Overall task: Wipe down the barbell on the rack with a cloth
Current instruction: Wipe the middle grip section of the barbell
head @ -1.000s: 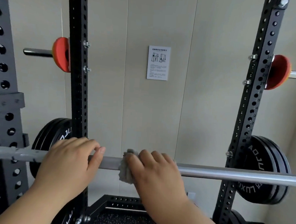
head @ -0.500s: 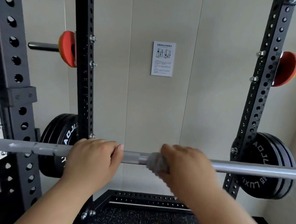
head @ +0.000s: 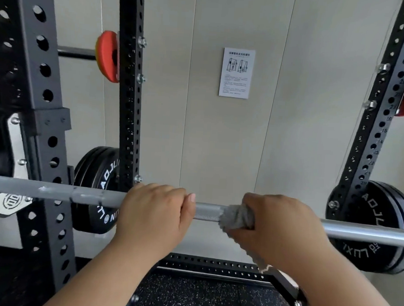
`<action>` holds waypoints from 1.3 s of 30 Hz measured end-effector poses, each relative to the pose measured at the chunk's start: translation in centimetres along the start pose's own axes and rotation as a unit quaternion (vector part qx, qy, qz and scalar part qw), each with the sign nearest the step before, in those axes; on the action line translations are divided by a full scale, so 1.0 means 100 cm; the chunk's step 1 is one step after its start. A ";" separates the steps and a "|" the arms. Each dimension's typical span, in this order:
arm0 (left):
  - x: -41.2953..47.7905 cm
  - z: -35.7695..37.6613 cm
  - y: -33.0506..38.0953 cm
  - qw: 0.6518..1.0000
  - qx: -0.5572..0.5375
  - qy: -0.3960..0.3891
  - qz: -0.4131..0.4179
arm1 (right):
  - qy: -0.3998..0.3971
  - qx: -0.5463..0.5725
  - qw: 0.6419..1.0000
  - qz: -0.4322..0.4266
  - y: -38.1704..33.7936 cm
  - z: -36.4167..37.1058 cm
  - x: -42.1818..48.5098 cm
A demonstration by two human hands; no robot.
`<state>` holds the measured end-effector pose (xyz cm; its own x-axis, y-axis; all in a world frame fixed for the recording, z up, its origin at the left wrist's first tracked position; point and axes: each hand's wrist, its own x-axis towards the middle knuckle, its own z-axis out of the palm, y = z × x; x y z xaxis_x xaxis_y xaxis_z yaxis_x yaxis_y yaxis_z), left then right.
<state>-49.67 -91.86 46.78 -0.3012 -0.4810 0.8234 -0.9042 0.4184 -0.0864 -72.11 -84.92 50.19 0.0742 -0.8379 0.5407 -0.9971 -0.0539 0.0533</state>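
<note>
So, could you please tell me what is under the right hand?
The right hand grips a grey cloth wrapped round the barbell; a corner hangs below. The stretch of barbell beneath it is hidden.

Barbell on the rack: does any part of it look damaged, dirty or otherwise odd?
Slightly. The barbell has pale scuffs and dark marks on its dull grey stretch left of the left hand, near the rack upright. Right of the right hand, which grips the cloth, it looks shiny and unmarked.
</note>
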 end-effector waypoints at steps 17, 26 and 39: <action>-0.021 -0.025 -0.059 0.997 -0.065 -0.018 0.037 | -0.009 -0.027 1.000 0.008 -0.068 -0.001 0.025; -0.037 -0.031 -0.118 0.998 -0.015 -0.026 -0.060 | 0.058 -0.040 0.994 -0.084 -0.092 0.013 0.020; -0.040 -0.025 -0.118 0.997 0.017 -0.005 -0.070 | 0.104 -0.019 0.980 -0.171 -0.134 0.042 0.034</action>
<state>-37.06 -92.94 45.94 -0.1744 -0.5409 0.8228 -0.9473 0.3203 0.0098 -58.51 -89.30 47.79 0.4084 -0.6457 0.6452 -0.9128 -0.2886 0.2890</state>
